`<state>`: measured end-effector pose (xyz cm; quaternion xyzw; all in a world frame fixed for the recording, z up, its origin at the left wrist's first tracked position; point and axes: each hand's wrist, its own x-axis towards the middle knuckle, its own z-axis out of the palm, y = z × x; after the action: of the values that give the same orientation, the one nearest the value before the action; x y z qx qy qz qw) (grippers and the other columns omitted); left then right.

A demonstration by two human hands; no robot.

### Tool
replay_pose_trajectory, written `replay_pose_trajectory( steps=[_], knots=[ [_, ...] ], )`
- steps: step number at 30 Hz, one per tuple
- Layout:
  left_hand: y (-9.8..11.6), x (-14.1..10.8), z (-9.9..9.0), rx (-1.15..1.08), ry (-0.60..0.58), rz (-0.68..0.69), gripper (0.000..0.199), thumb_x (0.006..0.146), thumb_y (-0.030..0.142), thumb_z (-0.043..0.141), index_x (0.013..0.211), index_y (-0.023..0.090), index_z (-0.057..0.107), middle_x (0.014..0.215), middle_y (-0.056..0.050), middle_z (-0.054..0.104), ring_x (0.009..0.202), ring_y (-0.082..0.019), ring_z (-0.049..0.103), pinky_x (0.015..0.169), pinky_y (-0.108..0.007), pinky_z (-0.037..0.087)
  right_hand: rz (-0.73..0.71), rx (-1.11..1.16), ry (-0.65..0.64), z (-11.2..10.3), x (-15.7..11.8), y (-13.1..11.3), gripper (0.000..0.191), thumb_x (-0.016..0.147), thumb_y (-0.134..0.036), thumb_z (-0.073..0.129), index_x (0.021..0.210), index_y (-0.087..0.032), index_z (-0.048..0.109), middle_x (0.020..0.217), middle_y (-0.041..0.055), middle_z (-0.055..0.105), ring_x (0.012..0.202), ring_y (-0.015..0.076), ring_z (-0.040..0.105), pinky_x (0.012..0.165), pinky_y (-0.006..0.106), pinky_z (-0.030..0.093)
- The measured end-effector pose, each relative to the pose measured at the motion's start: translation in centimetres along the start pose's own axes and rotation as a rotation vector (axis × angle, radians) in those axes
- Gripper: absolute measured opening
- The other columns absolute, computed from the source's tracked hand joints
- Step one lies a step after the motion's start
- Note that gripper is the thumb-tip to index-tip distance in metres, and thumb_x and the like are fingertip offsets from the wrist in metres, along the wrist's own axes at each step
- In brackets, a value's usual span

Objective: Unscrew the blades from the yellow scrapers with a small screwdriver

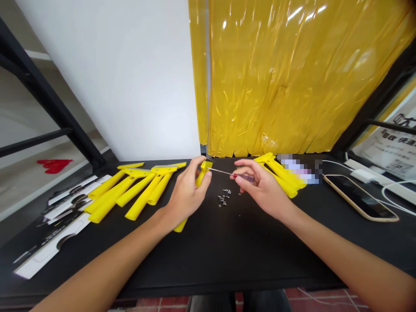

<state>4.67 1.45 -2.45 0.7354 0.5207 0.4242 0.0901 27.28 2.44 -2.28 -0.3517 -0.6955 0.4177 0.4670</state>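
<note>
Closely pinched, the thumb and fingers of the left hand (186, 193) grip one yellow tool (204, 165) near its head, and its handle shows again below the wrist. Opposite, the right hand (260, 184) has thumb and fingers bent around one screwdriver (244, 177) with a dark reddish-purple handle, the index finger lifted slightly away. Its thin shaft runs leftward to the head of the yellow tool, over the middle of the table; whether the tip touches is too small to tell.

Between the hands, on the black table (208, 260), lie roughly a dozen small metal pieces (224, 199), loosely clustered, with one ring-like piece (239, 194) a little apart near the right hand. Some overlap, so an exact count cannot be made.

Beside the left hand, at least five more yellow tools (139, 212) lie overlapping, handles toward the near edge. Beyond the right hand sits a second pile (286, 175) of at least two, partly hidden by a pixelated patch.

Further out, at least three black-and-white cards (52, 247) lie at far left, and one phone (359, 197) rests at right near one white power strip (386, 182). Behind stand one white panel (130, 78) and a yellow plastic curtain (286, 78).
</note>
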Motion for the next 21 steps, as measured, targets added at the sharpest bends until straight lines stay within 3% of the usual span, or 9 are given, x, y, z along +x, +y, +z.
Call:
replay_pose_trajectory(
  steps=[2,5,8,11,17,21],
  knots=[
    [0.1,0.1,0.0,0.0,-0.007,0.0,0.041,0.1,0.037,0.051,0.139,0.023,0.047,0.099,-0.006,0.068,0.087,-0.021,0.07,0.074,-0.031,0.053,-0.065,-0.103,0.061,0.1,-0.1,0.0,0.033,0.092,-0.034,0.064,0.121,-0.022,0.054,0.099,0.0034,0.066,0.077,0.015,0.059,0.07,0.03,0.05],
    [0.1,0.2,0.1,-0.006,-0.003,0.01,0.04,0.101,0.036,0.05,0.138,0.022,0.048,0.102,-0.007,0.069,0.088,-0.02,0.069,0.076,-0.032,0.053,-0.016,-0.235,0.036,0.2,-0.4,0.0,0.022,0.098,-0.039,0.055,0.113,-0.022,0.056,0.079,-0.0023,0.057,0.067,0.0135,0.052,0.061,0.027,0.043],
    [0.1,0.2,0.2,-0.014,0.009,0.019,0.038,0.101,0.034,0.05,0.136,0.021,0.05,0.102,-0.007,0.069,0.087,-0.021,0.069,0.077,-0.033,0.053,0.093,-0.26,-0.045,0.2,-0.3,0.3,0.039,0.104,-0.048,0.038,0.094,-0.021,0.064,0.072,-0.0018,0.053,0.062,0.0131,0.048,0.054,0.027,0.037],
    [0.2,0.1,0.2,-0.026,-0.004,0.021,0.039,0.101,0.035,0.05,0.137,0.021,0.05,0.101,-0.007,0.069,0.09,-0.021,0.069,0.075,-0.032,0.053,0.119,-0.274,-0.107,0.0,0.0,0.9,0.048,0.104,-0.051,0.035,0.08,-0.019,0.062,0.07,-0.0003,0.054,0.06,0.0133,0.048,0.054,0.027,0.037],
    [0.3,0.0,0.0,-0.098,-0.075,-0.052,0.037,0.102,0.037,0.046,0.136,0.023,0.049,0.099,-0.006,0.069,0.081,-0.019,0.067,0.061,-0.027,0.051,0.081,-0.284,-0.143,0.1,0.0,1.2,0.028,0.101,-0.048,0.047,0.089,-0.022,0.05,0.071,-0.0026,0.057,0.059,0.0124,0.049,0.056,0.026,0.039],
    [0.1,0.0,0.1,-0.11,-0.053,-0.037,0.028,0.101,0.037,0.05,0.125,0.023,0.056,0.112,-0.008,0.069,0.084,-0.018,0.067,0.062,-0.026,0.052,0.108,-0.25,-0.135,0.3,0.0,1.1,0.036,0.102,-0.052,0.044,0.089,-0.021,0.057,0.073,-0.0018,0.054,0.066,0.0132,0.05,0.06,0.026,0.039]
  ],
)
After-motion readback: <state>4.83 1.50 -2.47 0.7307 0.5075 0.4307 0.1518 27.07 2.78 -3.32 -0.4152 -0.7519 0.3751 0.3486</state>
